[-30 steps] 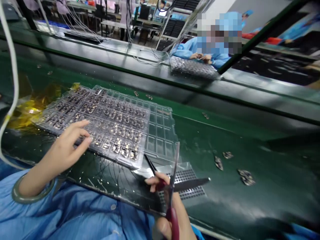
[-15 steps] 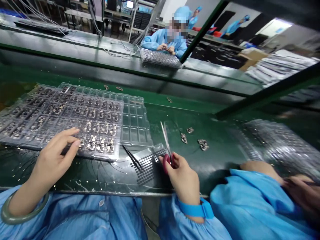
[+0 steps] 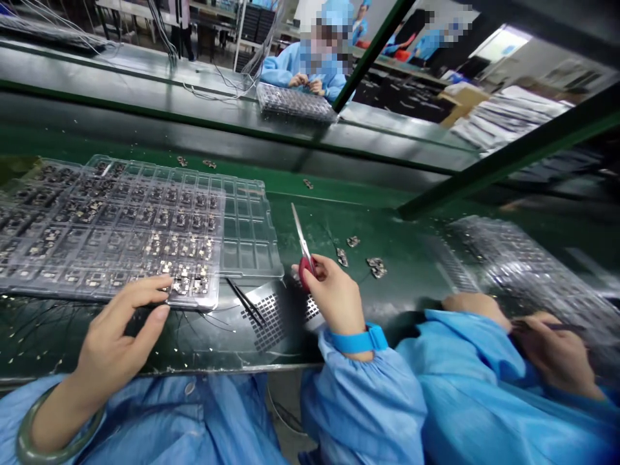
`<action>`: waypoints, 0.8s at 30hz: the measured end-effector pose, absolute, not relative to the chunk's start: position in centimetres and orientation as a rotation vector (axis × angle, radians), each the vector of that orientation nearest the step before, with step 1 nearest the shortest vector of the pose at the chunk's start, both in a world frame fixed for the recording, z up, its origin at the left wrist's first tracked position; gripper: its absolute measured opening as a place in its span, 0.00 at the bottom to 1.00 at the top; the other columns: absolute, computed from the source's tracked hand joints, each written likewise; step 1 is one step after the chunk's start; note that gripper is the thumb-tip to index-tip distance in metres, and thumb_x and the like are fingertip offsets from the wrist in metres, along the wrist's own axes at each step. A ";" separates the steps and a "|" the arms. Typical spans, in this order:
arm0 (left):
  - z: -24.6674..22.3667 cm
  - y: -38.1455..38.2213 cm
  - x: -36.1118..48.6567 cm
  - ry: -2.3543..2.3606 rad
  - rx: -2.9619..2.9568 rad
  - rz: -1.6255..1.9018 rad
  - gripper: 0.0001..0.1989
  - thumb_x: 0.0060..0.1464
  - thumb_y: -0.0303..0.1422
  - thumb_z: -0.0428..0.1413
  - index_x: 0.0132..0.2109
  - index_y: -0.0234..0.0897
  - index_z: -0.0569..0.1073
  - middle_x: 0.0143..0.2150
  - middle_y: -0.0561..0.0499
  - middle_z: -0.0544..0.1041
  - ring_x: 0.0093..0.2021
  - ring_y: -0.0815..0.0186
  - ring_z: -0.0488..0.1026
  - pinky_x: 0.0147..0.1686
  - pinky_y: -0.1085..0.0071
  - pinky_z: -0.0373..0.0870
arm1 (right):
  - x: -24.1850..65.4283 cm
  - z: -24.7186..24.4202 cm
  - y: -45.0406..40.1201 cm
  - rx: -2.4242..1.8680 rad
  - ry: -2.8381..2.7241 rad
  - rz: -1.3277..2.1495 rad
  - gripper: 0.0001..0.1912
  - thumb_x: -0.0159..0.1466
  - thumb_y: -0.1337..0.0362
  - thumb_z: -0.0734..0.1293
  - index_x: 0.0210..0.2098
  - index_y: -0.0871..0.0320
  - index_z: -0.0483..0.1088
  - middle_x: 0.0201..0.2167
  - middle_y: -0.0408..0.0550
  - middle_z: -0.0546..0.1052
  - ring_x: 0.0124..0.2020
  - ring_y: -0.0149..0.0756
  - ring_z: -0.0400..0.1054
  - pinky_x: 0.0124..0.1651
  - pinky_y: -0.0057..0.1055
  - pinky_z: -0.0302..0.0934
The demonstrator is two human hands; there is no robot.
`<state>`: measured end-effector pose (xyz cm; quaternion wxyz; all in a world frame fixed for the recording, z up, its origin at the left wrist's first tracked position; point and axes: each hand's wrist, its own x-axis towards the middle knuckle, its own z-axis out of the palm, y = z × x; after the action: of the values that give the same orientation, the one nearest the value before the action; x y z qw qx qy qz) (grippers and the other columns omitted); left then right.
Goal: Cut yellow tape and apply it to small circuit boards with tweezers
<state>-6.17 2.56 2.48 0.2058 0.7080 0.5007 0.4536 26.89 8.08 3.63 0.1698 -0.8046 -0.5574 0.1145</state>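
My left hand (image 3: 123, 329) hovers at the front edge of a clear plastic tray (image 3: 219, 245) full of small electronic modules, thumb and fingers apart with nothing between them. Its fingertips are over or touching the front row; I cannot tell which. In my right hand (image 3: 336, 294) is a pair of scissors (image 3: 304, 252) with red handles, the blades together and pointing away from me. Black tweezers (image 3: 246, 302) lie beside the tray, across a sheet of small black squares (image 3: 271, 321). A dark shadow covers part of that sheet.
Several small metallic modules (image 3: 376, 267) lie right of the scissors. A co-worker's blue sleeve (image 3: 465, 355) and hands are close on my right, by more clear trays (image 3: 523, 265). A green metal beam (image 3: 484, 174) slants overhead. Another person sits across the bench.
My right hand has carried the scissors forward, off the sheet of black squares, and the blades have come together. My left hand has shifted right along the tray's front edge. The view has shifted slightly.
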 end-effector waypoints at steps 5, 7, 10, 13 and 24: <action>3.6 1.5 -4.8 1.062 2.062 1.010 0.07 0.62 0.29 0.54 0.47 0.43 0.71 0.50 0.48 0.79 0.52 0.63 0.76 0.52 0.67 0.74 | 27.2 4.8 7.4 -1.875 -1.526 0.520 0.27 0.60 0.55 0.67 0.56 0.59 0.68 0.37 0.52 0.82 0.36 0.43 0.77 0.41 0.40 0.69; 3.5 0.9 -3.9 0.807 2.209 0.730 0.13 0.62 0.34 0.55 0.53 0.42 0.69 0.57 0.45 0.76 0.58 0.60 0.72 0.58 0.65 0.70 | 26.7 5.7 7.2 -1.755 -1.501 0.505 0.28 0.60 0.54 0.68 0.56 0.59 0.67 0.37 0.53 0.82 0.35 0.42 0.76 0.42 0.41 0.70; 2.3 0.5 -2.9 0.654 2.443 0.394 0.24 0.60 0.44 0.57 0.60 0.40 0.67 0.65 0.40 0.68 0.66 0.50 0.63 0.66 0.51 0.58 | 25.5 8.1 7.0 -1.615 -1.483 0.322 0.22 0.60 0.54 0.69 0.50 0.58 0.71 0.39 0.54 0.82 0.37 0.43 0.77 0.44 0.42 0.71; 1.0 1.2 -2.6 0.710 2.530 0.321 0.29 0.57 0.48 0.58 0.60 0.36 0.68 0.65 0.38 0.68 0.67 0.50 0.63 0.67 0.51 0.55 | 24.2 11.7 7.5 -1.459 -1.509 0.014 0.19 0.62 0.56 0.69 0.50 0.57 0.73 0.42 0.54 0.82 0.40 0.44 0.77 0.45 0.42 0.72; -6.5 3.9 -2.6 0.593 2.486 0.530 0.11 0.65 0.37 0.52 0.52 0.42 0.72 0.60 0.46 0.75 0.64 0.59 0.68 0.67 0.61 0.57 | 18.0 34.8 20.2 -1.499 -1.757 -0.537 0.31 0.61 0.55 0.62 0.51 0.78 0.73 0.41 0.53 0.82 0.45 0.37 0.75 0.44 0.32 0.62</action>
<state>-2.58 3.95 -6.46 0.2626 0.9190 0.2194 0.1960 18.00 20.23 34.79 0.3756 -0.5860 -0.6866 -0.2100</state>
